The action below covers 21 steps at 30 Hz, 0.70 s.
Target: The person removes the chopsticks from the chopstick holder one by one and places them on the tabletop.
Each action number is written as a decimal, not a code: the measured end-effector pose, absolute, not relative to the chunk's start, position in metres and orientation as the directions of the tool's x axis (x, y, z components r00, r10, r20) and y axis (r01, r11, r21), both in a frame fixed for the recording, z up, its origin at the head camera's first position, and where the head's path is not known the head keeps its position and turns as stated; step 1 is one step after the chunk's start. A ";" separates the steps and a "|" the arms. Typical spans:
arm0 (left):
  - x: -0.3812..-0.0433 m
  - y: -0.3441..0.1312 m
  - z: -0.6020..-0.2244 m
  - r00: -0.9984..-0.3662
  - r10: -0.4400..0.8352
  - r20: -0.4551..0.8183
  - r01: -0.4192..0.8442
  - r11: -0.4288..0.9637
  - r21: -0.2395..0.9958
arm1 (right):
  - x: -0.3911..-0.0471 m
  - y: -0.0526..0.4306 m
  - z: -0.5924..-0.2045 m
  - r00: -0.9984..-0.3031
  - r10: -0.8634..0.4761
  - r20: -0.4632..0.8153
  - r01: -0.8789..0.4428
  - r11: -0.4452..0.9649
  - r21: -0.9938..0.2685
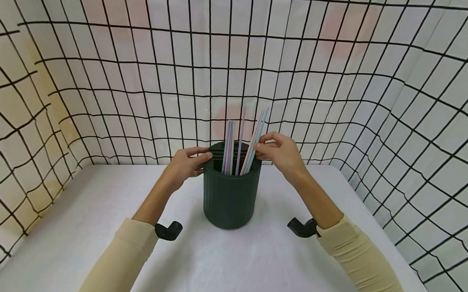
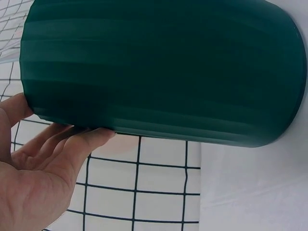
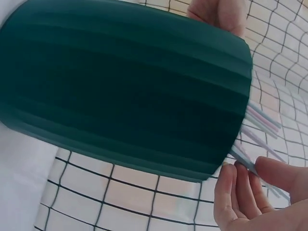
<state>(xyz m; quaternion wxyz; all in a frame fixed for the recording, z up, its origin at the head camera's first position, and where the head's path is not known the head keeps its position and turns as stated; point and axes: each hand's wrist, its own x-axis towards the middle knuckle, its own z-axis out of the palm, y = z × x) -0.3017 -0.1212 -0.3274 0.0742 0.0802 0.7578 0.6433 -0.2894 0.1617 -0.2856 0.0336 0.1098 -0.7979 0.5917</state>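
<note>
A dark green ribbed bin [image 1: 230,201] stands upright on the white table, with pastel drinking straws [image 1: 228,144] rising out of its opening. My left hand [image 1: 181,166] grips the bin's left rim; in the left wrist view its thumb is at the rim and its fingers touch the outer wall. At the right rim, my right hand [image 1: 284,154] pinches light blue and pink straws [image 3: 244,161] between thumb and fingers. Those straws lean to the right, their lower ends inside the bin. One lilac straw [image 1: 241,139] stands between the two bunches. The bin's floor is hidden.
Black wire grid panels [image 1: 190,69] enclose the table's back and both sides, with white cloth behind them. The white tabletop [image 1: 232,265] extends in front of the bin. Black wrist-worn cameras [image 1: 168,231] stick out from both forearms.
</note>
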 end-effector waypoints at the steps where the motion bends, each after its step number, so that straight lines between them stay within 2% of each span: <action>1: -0.302 -0.121 -0.328 -0.976 0.217 -0.009 0.027 0.159 0.987 | -0.289 0.162 -0.282 -0.972 -0.133 0.192 -0.221 0.267 -0.938; 11: -0.302 -0.123 -0.329 -0.976 0.216 -0.001 0.034 0.158 0.987 | -0.285 0.166 -0.237 -0.951 -0.099 0.293 -0.308 0.238 -0.921; 21: -0.301 -0.123 -0.328 -0.973 0.233 -0.011 0.024 0.151 0.988 | -0.275 0.192 -0.188 -0.930 -0.001 0.367 -0.367 0.033 -0.930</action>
